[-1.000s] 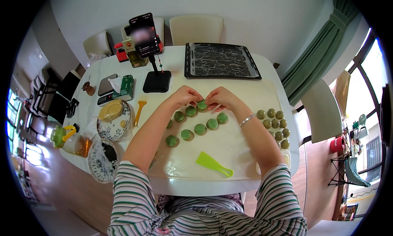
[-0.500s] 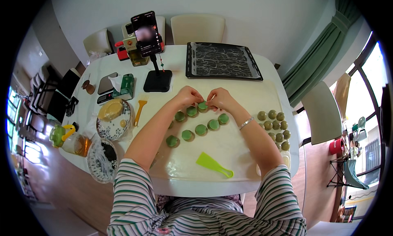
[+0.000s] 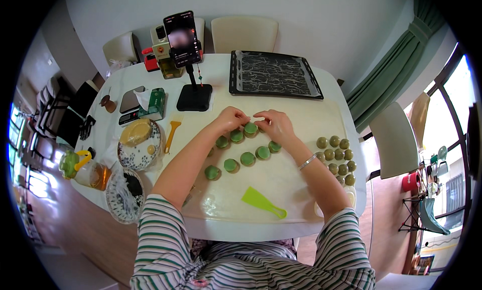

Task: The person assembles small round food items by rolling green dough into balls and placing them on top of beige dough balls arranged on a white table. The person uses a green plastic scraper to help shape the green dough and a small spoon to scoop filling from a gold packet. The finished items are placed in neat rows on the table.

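Two rows of green dough pieces (image 3: 247,159) stand on the pale mat (image 3: 281,184). My left hand (image 3: 232,119) has its fingers pinched together at the left edge of the far row's end dough piece (image 3: 250,129). To the right of that piece is my right hand (image 3: 277,125), its thumb and index finger apart and its other fingers curled; nothing shows in it. Several olive-green balls (image 3: 329,155) sit in rows beyond my right forearm. Nearer to me, a lime-green plastic scraper (image 3: 262,202) lies flat.
A black baking tray (image 3: 273,75) is at the back. A phone (image 3: 183,38) stands on a black holder. Toward the left are a yellow brush (image 3: 172,134), a patterned plate (image 3: 139,158) with yellowish dough, a plastic-covered bowl (image 3: 118,209), a jug (image 3: 93,175), a tissue box (image 3: 157,105) and a scale (image 3: 131,101).
My right hand has drawn slightly right, away from the end dough piece, with its fingers spreading. My left hand stays about where it was. The dough rows look the same.
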Available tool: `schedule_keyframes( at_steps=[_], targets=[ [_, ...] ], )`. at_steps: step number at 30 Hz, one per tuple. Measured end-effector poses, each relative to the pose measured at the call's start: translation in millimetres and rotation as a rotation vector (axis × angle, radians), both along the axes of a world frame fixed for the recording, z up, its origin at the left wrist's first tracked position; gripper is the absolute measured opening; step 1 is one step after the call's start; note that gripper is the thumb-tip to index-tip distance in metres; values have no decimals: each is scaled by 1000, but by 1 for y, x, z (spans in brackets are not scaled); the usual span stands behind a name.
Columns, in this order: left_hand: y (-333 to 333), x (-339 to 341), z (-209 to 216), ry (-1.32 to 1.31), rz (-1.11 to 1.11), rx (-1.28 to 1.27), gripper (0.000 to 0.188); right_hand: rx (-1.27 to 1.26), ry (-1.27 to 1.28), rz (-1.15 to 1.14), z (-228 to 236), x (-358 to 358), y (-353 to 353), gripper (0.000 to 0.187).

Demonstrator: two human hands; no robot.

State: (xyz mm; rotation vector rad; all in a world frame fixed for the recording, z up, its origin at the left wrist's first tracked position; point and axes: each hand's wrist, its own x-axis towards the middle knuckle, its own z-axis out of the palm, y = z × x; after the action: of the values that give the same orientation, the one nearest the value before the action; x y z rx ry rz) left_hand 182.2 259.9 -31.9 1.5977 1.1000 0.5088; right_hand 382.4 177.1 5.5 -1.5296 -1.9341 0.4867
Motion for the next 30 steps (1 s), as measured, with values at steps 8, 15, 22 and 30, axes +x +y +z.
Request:
schedule_keyframes(
  at_steps=[8, 15, 22, 30],
  targets=[
    [-21, -32, 49, 13, 49, 278, 28, 120, -92, -24, -5, -4, -14, 22],
    [-234, -136, 84, 463, 483, 696, 77, 301, 611, -46, 89, -14, -123, 9],
    [-288, -164, 22, 796, 432, 424, 108, -138, 539, 300, 13, -117, -209, 11],
    [-290, -174, 9, 329, 517, 578, 99, 217, 353, 214, 2, -149, -198, 24]
  ],
)
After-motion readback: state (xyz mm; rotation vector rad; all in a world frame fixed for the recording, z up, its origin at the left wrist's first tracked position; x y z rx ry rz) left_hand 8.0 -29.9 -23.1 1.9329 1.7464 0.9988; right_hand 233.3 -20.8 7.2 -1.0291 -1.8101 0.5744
